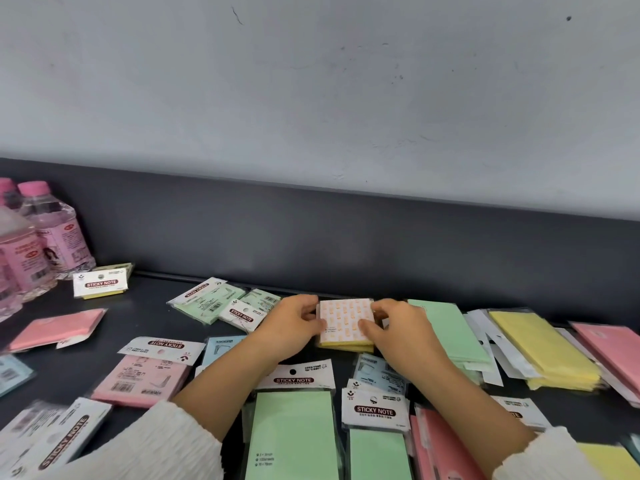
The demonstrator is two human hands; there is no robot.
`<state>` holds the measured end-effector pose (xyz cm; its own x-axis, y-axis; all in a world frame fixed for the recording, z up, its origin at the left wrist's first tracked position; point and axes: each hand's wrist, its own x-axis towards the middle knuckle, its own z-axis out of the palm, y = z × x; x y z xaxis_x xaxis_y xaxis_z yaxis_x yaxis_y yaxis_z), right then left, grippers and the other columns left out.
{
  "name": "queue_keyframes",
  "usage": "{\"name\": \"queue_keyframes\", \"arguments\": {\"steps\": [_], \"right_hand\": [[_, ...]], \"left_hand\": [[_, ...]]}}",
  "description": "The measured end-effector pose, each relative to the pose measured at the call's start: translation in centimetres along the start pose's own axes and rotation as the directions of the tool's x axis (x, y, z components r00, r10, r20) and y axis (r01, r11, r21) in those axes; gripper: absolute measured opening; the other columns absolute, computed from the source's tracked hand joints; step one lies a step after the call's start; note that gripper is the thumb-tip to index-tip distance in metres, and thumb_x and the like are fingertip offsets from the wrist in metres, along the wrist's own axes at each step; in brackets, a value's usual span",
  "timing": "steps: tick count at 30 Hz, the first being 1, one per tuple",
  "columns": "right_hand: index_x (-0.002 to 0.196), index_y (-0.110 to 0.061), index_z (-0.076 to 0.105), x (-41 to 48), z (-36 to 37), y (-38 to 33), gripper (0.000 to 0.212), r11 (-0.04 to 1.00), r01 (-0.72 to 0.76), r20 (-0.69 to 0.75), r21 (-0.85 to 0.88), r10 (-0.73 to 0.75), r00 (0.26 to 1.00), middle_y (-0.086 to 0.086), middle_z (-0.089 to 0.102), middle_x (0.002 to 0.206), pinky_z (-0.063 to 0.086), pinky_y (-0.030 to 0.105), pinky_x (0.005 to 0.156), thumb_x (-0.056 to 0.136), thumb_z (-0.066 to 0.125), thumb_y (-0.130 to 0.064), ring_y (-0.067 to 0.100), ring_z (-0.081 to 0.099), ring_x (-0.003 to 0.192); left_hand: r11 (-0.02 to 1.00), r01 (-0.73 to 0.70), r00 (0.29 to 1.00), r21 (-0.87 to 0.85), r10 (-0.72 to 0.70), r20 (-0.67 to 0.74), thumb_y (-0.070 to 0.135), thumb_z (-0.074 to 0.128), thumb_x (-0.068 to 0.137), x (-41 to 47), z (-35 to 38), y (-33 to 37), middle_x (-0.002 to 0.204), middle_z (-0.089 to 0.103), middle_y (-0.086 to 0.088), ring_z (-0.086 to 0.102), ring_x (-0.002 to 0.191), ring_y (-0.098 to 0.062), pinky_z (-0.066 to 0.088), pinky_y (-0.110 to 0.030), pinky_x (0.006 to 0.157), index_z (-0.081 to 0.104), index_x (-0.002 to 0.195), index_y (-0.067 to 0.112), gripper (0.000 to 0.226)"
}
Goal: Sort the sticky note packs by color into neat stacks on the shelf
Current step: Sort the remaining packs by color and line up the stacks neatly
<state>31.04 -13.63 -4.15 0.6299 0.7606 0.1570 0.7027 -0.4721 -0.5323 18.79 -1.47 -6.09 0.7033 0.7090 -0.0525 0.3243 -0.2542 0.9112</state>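
Observation:
A small stack of yellow sticky note packs (346, 323), its top face white with an orange pattern, lies on the dark shelf (145, 317) near the back wall. My left hand (294, 323) grips its left edge and my right hand (398, 323) grips its right edge. To the right lie a green stack (450, 327), a yellow stack (543, 348) and a pink stack (613, 351). Loose green packs (294, 434), pink packs (138, 379) and blue packs (381, 372) are scattered at the front.
Pink-capped water bottles (52, 233) stand at the far left. A yellow pack (102, 284) lies beside them, a pink pack (59, 327) in front. A dark upright back panel (346, 237) bounds the shelf behind the stacks.

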Motion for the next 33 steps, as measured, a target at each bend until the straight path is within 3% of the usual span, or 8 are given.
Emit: {"name": "queue_keyframes", "arguments": {"steps": [2,6,9,16,20,27,29,33], "right_hand": [[0.112,-0.017,0.061,0.0,0.0,0.0,0.026,0.997,0.030,0.022,-0.072,-0.029,0.999,0.001,0.066,0.101,0.050,0.029,0.076,0.092,0.055,-0.032,0.017,0.061,0.087],[0.123,-0.018,0.057,0.1,0.1,0.3,0.030,0.999,0.039,0.013,0.036,-0.039,0.999,-0.001,0.064,0.117,0.049,0.023,0.079,0.094,0.053,-0.018,0.013,0.059,0.096],[0.122,-0.020,0.059,0.4,-0.3,0.4,0.033,0.960,0.028,-0.037,0.280,-0.018,0.999,-0.006,0.065,0.115,0.042,0.007,0.068,0.091,0.056,-0.008,0.004,0.058,0.091],[0.109,-0.036,0.062,-0.4,-1.1,-0.8,0.040,0.730,0.055,0.083,0.681,-0.151,0.985,-0.016,0.067,0.105,0.054,0.024,0.084,0.071,0.076,-0.036,0.000,0.063,0.100],[0.113,-0.033,0.063,-0.8,-0.6,-1.4,0.032,0.710,0.063,0.117,0.701,-0.202,0.972,-0.011,0.069,0.109,0.052,0.030,0.090,0.083,0.069,-0.026,0.004,0.063,0.103],[0.115,-0.015,0.061,-0.1,-1.1,-1.3,0.025,0.426,-0.191,0.197,0.884,0.032,0.980,0.006,0.072,0.102,0.057,0.036,0.073,0.098,0.043,-0.007,0.020,0.070,0.091],[0.128,-0.018,0.052,0.4,-0.7,-0.9,0.033,0.447,-0.216,0.186,0.868,0.110,0.976,0.005,0.067,0.112,0.056,0.035,0.076,0.098,0.044,-0.008,0.020,0.068,0.096],[0.147,-0.029,0.025,0.8,0.3,-0.2,0.056,0.765,-0.257,0.183,0.591,0.183,0.966,0.000,0.045,0.139,0.052,0.035,0.089,0.098,0.044,-0.012,0.015,0.057,0.106]], "left_hand": [[0.997,-0.037,0.999,0.063,0.035,0.034,0.004,0.063,0.087,-0.1,0.0,0.2,0.115,0.065,0.009,0.059,0.111,-0.008,0.045,-0.036,0.102,0.062,0.101,0.026,0.026],[0.997,-0.073,0.997,0.021,0.074,-0.038,0.000,0.063,0.086,-0.4,0.0,0.3,0.132,0.055,0.004,0.051,0.121,-0.009,0.043,-0.031,0.104,0.044,0.137,0.018,0.056],[0.985,-0.165,0.978,-0.045,0.157,-0.139,-0.003,0.064,0.084,-0.7,-0.2,0.8,0.129,0.054,0.008,0.052,0.120,-0.009,0.047,-0.027,0.098,0.043,0.137,0.021,0.063],[0.841,-0.334,0.938,-0.425,0.252,-0.238,-0.001,0.060,0.087,-1.7,-0.5,2.8,0.115,0.067,0.008,0.067,0.100,-0.008,0.056,-0.022,0.072,0.058,0.119,0.021,0.039],[0.855,-0.425,0.904,-0.296,0.390,-0.174,0.006,0.063,0.086,-2.3,0.2,3.2,0.106,0.072,0.004,0.068,0.098,-0.009,0.056,-0.023,0.077,0.065,0.110,0.020,0.028],[0.909,-0.414,0.897,0.038,0.415,-0.150,0.019,0.056,0.093,-1.8,-0.3,2.6,0.115,0.064,0.010,0.061,0.102,-0.004,0.054,-0.025,0.086,0.062,0.110,0.037,0.026],[0.912,-0.358,0.897,0.201,0.395,-0.200,0.020,0.059,0.092,-1.0,-0.6,1.6,0.125,0.059,0.011,0.054,0.111,-0.003,0.046,-0.024,0.097,0.062,0.116,0.035,0.028],[0.900,-0.177,0.979,0.398,0.204,-0.026,0.035,0.057,0.092,-0.3,-0.5,0.1,0.132,0.054,0.008,0.051,0.116,-0.010,0.043,-0.030,0.100,0.055,0.128,0.033,0.036]]}}
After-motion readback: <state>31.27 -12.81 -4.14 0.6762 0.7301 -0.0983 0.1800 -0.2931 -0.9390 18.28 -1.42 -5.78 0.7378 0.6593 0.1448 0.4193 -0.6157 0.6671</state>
